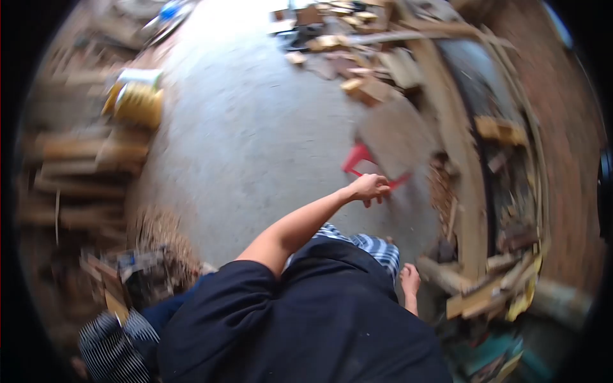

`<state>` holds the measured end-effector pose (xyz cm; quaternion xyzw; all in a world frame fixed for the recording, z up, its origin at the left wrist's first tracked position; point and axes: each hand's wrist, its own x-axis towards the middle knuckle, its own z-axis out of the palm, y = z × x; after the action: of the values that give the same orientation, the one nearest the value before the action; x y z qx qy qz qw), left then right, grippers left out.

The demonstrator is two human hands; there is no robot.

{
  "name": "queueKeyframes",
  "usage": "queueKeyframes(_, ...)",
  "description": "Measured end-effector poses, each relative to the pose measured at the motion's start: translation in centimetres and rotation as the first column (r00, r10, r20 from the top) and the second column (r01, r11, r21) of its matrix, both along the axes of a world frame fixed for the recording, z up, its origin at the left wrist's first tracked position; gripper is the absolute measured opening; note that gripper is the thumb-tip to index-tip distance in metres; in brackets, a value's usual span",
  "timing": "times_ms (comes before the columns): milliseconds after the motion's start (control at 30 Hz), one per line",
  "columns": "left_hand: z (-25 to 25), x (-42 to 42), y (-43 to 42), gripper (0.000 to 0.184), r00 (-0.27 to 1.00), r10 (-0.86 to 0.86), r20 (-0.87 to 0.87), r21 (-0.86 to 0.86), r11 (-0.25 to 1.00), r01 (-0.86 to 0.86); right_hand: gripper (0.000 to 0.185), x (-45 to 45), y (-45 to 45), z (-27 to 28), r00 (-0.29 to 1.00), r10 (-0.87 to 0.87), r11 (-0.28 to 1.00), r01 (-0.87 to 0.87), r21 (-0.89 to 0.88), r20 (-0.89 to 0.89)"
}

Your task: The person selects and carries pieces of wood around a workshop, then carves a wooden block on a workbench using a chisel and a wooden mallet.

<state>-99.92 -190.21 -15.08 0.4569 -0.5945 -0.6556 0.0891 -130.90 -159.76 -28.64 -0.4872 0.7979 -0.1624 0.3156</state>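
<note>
My left hand (370, 187) reaches across in front of me with its fingers curled. It overlaps a thin red frame-like object (359, 155), whose kind I cannot make out through the blur. Whether the fingers grip that red object or only pass over it is unclear. Just beyond lies a flat greyish-brown board (399, 135), tilted in view. Low at my side hangs my right hand (410, 279), fingers loosely apart, with nothing seen in it.
Scrap wood blocks (370, 89) lie heaped on the concrete floor (242, 115) ahead. A long timber beam (469, 191) runs along the right. Stacked boards (83, 153) and a yellow container (138, 103) stand left. Behind my left side is someone's striped garment (118, 345).
</note>
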Motion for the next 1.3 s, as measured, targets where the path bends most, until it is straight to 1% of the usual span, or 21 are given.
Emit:
queueKeyframes(67, -1.0, -7.5, 0.8, 0.035, 0.977, -0.212, -0.02, -0.028, 0.977, 0.212, 0.023, -3.2, 1.5, 0.6, 0.995, -0.085, 0.995, 0.087, -0.05, 0.043)
queueKeyframes(133, -1.1, -13.6, 1.6, 0.033, 0.898, -0.428, 0.106, -0.028, 0.901, 0.432, 0.023, -6.7, 2.7, 0.9, 0.987, -0.153, 0.985, 0.156, -0.078, 0.042)
queueKeyframes(200, -1.0, -18.8, 2.5, 0.033, 0.828, -0.53, 0.185, 0.0, 0.842, 0.539, 0.021, -10.0, 2.9, 1.8, 0.974, -0.221, 0.971, 0.225, -0.08, 0.052)
queueKeyframes(300, -1.1, -24.2, 2.6, 0.03, 0.689, -0.68, 0.251, -0.092, 0.692, 0.716, 0.021, -14.2, 1.1, 4.7, 0.947, -0.306, 0.946, 0.314, -0.082, 0.098)
queueKeyframes(367, -1.1, -26.7, 2.2, 0.028, 0.733, -0.63, 0.255, -0.364, 0.64, 0.677, 0.02, -16.5, -1.1, 6.9, 0.946, -0.311, 0.944, 0.318, -0.089, 0.09)
queueKeyframes(467, 0.2, -29.5, -0.5, 0.028, 0.763, -0.584, 0.276, -0.29, 0.707, 0.645, 0.02, -19.3, -6.9, 10.0, 0.942, -0.296, 0.947, 0.312, -0.083, 0.158)
queueKeyframes(533, 0.3, -30.9, -3.0, 0.025, 0.829, -0.497, 0.255, -0.387, 0.734, 0.559, 0.02, -20.6, -10.7, 11.6, 0.921, -0.32, 0.94, 0.337, -0.046, 0.222)
queueKeyframes(600, 0.9, -32.7, -6.3, 0.023, 0.845, -0.423, 0.326, -0.393, 0.752, 0.529, 0.019, -22.3, -14.2, 12.9, 0.97, -0.19, 0.958, 0.217, -0.186, 0.154)
queueKeyframes(667, 0.3, -35.1, -10.3, 0.021, 0.891, -0.352, 0.288, -0.478, 0.753, 0.452, 0.019, -24.3, -17.3, 13.4, 0.974, -0.185, 0.947, 0.213, -0.239, 0.131)
queueKeyframes(733, 0.5, -37.9, -13.9, 0.026, 0.879, -0.341, 0.334, -0.507, 0.721, 0.472, 0.019, -25.6, -20.2, 14.0, 0.979, -0.181, 0.923, 0.2, -0.328, 0.09)
queueKeyframes(800, 0.3, -41.6, -17.7, 0.037, 0.837, -0.398, 0.376, -0.756, 0.389, 0.525, 0.02, -27.5, -22.6, 14.6, 0.956, -0.28, 0.913, 0.295, -0.282, 0.093)
queueKeyframes(833, 0.4, -43.5, -19.5, 0.044, 0.786, -0.484, 0.384, -0.771, 0.301, 0.561, 0.021, -28.4, -23.5, 14.0, 0.937, -0.344, 0.902, 0.349, -0.256, 0.063)
queueKeyframes(867, 0.4, -45.4, -21.2, 0.041, 0.743, -0.543, 0.391, -0.798, 0.202, 0.568, 0.021, -29.0, -24.1, 13.4, 0.933, -0.356, 0.902, 0.36, -0.239, 0.058)
queueKeyframes(933, 0.5, -48.9, -23.9, 0.039, 0.66, -0.666, 0.346, -0.886, -0.001, 0.463, 0.022, -30.4, -25.6, 12.5, 0.881, -0.468, 0.859, 0.472, -0.197, 0.074)
queueKeyframes(1000, -2.3, -51.4, -26.5, 0.032, 0.458, -0.791, 0.406, -0.834, -0.116, 0.539, 0.022, -31.6, -27.8, 12.7, 0.868, -0.489, 0.844, 0.495, -0.206, 0.083)
queueKeyframes(1033, -3.8, -52.5, -27.6, 0.022, 0.333, -0.807, 0.487, -0.784, -0.237, 0.573, 0.022, -32.4, -29.0, 13.2, 0.884, -0.462, 0.864, 0.466, -0.191, 0.064)
queueKeyframes(1067, -4.1, -53.5, -28.1, 0.022, 0.318, -0.82, 0.476, -0.782, -0.228, 0.58, 0.022, -33.0, -30.0, 14.1, 0.898, -0.436, 0.883, 0.438, -0.169, 0.051)
queueKeyframes(1167, -4.7, -55.2, -29.2, 0.019, 0.167, -0.817, 0.551, -0.743, -0.39, 0.543, 0.023, -34.9, -32.0, 16.3, 0.892, -0.452, 0.867, 0.444, -0.228, 0.02)
queueKeyframes(1200, -4.9, -55.7, -29.4, 0.019, 0.157, -0.822, 0.548, -0.739, -0.388, 0.552, 0.021, -35.5, -32.1, 16.7, 0.847, -0.532, 0.82, 0.52, -0.24, 0.018)
queueKeyframes(1267, -4.0, -57.3, -29.3, 0.015, 0.099, -0.88, 0.464, -0.805, -0.373, 0.461, 0.023, -37.3, -30.9, 16.6, 0.737, -0.667, 0.72, 0.597, -0.353, -0.113)
queueKeyframes(1300, -3.4, -58.0, -29.0, 0.027, 0.045, -0.904, 0.425, -0.774, -0.337, 0.535, 0.028, -38.3, -30.0, 16.4, 0.646, -0.728, 0.679, 0.631, -0.377, -0.231)
